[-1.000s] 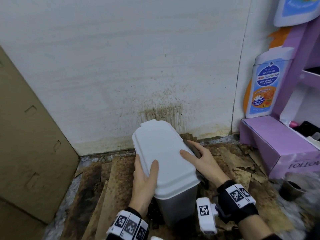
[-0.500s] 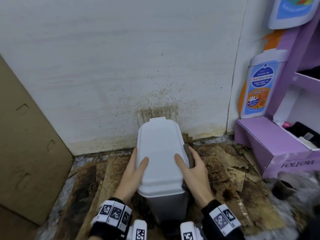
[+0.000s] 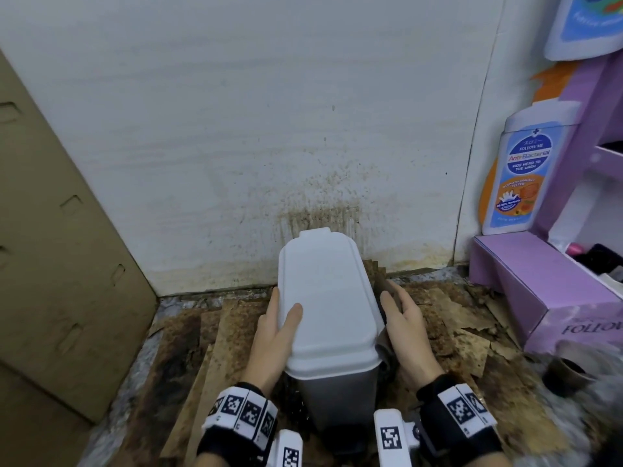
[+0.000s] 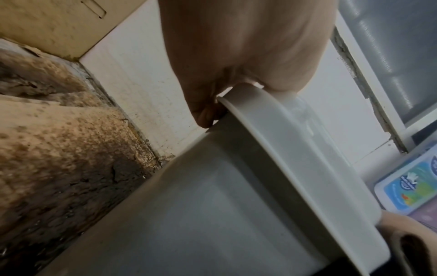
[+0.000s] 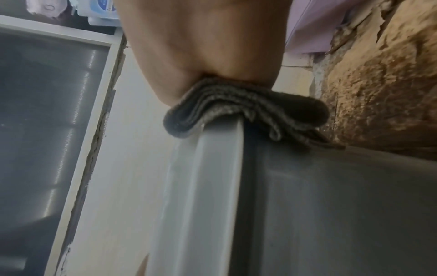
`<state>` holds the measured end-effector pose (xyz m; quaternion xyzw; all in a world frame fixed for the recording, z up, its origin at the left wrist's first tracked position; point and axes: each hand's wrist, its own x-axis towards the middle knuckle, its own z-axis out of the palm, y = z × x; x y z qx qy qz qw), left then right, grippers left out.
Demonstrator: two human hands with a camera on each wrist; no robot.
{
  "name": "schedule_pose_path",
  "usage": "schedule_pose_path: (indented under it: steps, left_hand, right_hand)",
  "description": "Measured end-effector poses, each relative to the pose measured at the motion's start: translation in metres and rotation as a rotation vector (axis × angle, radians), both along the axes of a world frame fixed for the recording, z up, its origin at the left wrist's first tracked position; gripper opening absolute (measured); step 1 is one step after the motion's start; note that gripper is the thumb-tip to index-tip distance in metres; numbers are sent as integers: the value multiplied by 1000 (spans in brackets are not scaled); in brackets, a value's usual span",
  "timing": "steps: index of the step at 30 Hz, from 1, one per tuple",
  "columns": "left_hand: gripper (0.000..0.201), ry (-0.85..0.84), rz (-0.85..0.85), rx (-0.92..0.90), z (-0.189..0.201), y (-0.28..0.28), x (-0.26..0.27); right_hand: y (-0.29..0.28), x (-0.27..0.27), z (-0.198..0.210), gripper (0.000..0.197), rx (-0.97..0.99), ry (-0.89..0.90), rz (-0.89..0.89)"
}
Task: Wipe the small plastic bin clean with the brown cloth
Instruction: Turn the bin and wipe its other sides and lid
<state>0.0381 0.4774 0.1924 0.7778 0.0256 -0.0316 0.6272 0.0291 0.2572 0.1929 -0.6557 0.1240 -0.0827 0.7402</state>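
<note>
The small plastic bin (image 3: 327,298), white lid on a grey body, stands on the floor against the wall. My left hand (image 3: 278,326) grips the lid's left edge, thumb on top and fingers under the rim (image 4: 205,114). My right hand (image 3: 403,320) holds the folded brown cloth (image 3: 381,287) against the lid's right edge. In the right wrist view the cloth (image 5: 248,112) is draped over the lid rim (image 5: 201,186) under my hand, above the grey side wall (image 5: 331,214). My right fingertips are hidden behind the cloth.
A tall cardboard box (image 3: 50,264) stands at the left. A purple display box (image 3: 539,288) with a bottle-shaped sign (image 3: 522,170) is at the right, and a small dark cup (image 3: 566,375) sits in front of it. Stained cardboard sheets (image 3: 209,348) cover the floor, and the wall (image 3: 320,214) is spattered behind the bin.
The bin has turned from angled to square with the wall. My right thumb has slid off the lid's top to its right edge, with the cloth. Both hands sit nearer the front.
</note>
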Motion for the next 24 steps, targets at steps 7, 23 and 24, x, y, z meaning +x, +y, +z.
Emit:
schedule_pose_path:
  steps: [7,23,24]
  left_hand:
    - [46,-14,13,89,9,-3,-6]
    - [47,-98,-58,25,-11,3,-4]
    - [47,-108,-63,32,-14,3,-3]
  right_hand:
    - [8,1,30,41,-315,-221,14]
    - [43,11,63,62,-1469,-99,889]
    - [38,15,65,62,-1476,-111,920]
